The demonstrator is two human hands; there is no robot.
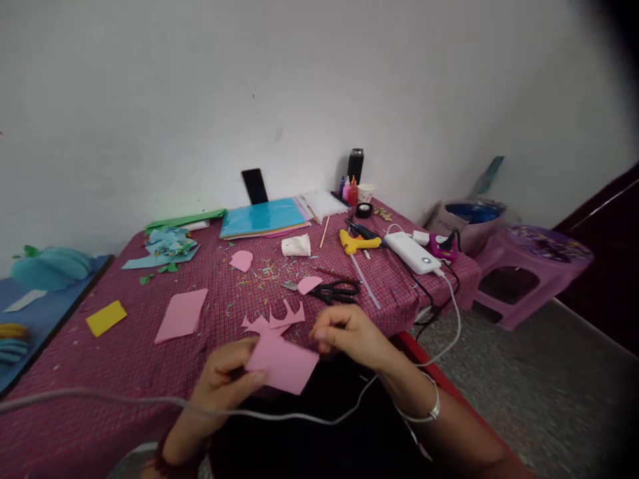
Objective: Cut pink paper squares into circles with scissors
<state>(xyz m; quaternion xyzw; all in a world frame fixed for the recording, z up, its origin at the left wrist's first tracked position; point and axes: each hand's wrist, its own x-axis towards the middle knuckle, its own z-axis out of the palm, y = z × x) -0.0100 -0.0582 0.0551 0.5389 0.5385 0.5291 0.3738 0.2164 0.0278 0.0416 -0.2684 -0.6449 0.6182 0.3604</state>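
My left hand [232, 376] pinches a piece of pink paper [284, 364] by its left edge, thumb on top. Close to the paper's right corner is my right hand [344, 332], its fingers curled together; whether anything is between the fingertips I cannot make out. Just beyond the held piece lie pink paper offcuts [287, 320] with scalloped, pointed edges. Past them, black-handled scissors [334, 290] rest on the cloth, with a pink half-round cutout [310, 285] over their blades. Another rounded pink cutout [241, 260] lies farther back. A pink paper rectangle [181, 315] sits to the left.
A yellow glue gun [357, 243] and a white power bank [412, 253] lie at the right. A white cable [279, 418] runs across in front of me. A paper cup [296, 246] lies on its side. Blue folders [264, 218] and crumpled blue paper [170, 245] are at the back.
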